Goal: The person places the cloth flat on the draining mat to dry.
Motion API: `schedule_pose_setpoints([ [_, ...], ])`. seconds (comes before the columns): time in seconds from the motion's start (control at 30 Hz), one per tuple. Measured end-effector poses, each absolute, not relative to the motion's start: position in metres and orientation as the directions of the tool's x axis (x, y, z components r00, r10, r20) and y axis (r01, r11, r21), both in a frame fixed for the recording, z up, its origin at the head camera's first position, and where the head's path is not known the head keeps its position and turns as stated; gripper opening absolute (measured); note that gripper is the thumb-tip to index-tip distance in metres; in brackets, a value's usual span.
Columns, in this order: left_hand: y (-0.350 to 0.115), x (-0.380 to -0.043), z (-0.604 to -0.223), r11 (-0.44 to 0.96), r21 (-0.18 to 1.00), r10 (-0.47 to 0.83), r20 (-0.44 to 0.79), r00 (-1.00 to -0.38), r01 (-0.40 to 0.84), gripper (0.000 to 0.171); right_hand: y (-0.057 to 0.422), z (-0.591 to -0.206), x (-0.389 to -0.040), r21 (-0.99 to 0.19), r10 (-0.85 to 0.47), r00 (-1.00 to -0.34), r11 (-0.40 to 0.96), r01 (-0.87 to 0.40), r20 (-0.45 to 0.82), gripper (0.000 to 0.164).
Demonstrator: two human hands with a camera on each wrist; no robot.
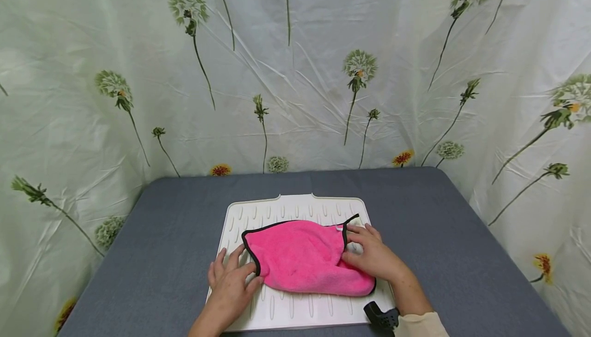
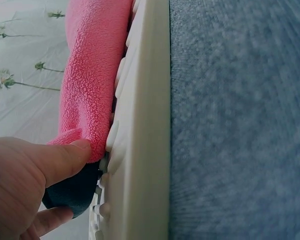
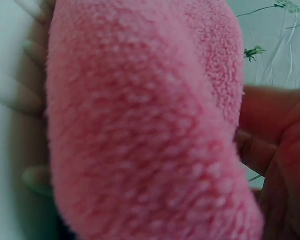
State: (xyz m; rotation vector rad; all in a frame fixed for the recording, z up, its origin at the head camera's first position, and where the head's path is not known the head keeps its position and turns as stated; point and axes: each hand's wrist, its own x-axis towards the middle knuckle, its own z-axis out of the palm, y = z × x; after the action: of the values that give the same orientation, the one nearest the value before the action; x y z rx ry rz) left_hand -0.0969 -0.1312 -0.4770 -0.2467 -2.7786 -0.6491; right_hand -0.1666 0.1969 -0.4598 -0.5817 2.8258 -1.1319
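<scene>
A pink plush towel with black edging lies folded on a white ridged board. A black loop and a small pale tag show at its upper right corner. My left hand pinches the towel's left edge; in the left wrist view the thumb presses on the pink pile beside the dark trim. At the other end, my right hand grips the right edge, fingers at the black border and thumb against the pink cloth. In the right wrist view the towel hides most of the fingertips.
The board rests on a table with a grey-blue cover. A white curtain printed with dandelions hangs behind and along both sides. A black device is strapped to my right wrist, by the board's near right corner.
</scene>
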Motion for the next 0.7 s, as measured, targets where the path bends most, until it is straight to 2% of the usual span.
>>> schedule_pose_setpoints([
  [0.1, -0.1317, -0.0969, -0.4774, 0.882, 0.414, 0.102, 0.303, -0.948, 0.227, 0.012, 0.196, -0.4592, -0.1663, -0.698, -0.382, -0.921, 0.639, -0.323, 0.076, 0.031],
  [0.23, -0.1307, -0.097, -0.4779, 0.878, 0.424, 0.098, 0.3, -0.949, 0.225, 0.012, 0.194, -0.4574, -0.1647, -0.72, -0.42, -0.907, 0.617, -0.318, 0.04, 0.037],
  [0.43, -0.1298, -0.0979, -0.4788, 0.868, 0.443, 0.092, 0.301, -0.949, 0.225, 0.012, 0.1914, -0.4589, -0.1637, -0.73, -0.414, -0.91, 0.613, -0.301, 0.028, 0.025],
  [0.7, -0.136, -0.0987, -0.476, 0.849, 0.481, 0.068, 0.314, -0.947, 0.22, 0.012, 0.1971, -0.4615, -0.1686, -0.724, -0.36, -0.928, 0.616, -0.31, 0.091, 0.009],
])
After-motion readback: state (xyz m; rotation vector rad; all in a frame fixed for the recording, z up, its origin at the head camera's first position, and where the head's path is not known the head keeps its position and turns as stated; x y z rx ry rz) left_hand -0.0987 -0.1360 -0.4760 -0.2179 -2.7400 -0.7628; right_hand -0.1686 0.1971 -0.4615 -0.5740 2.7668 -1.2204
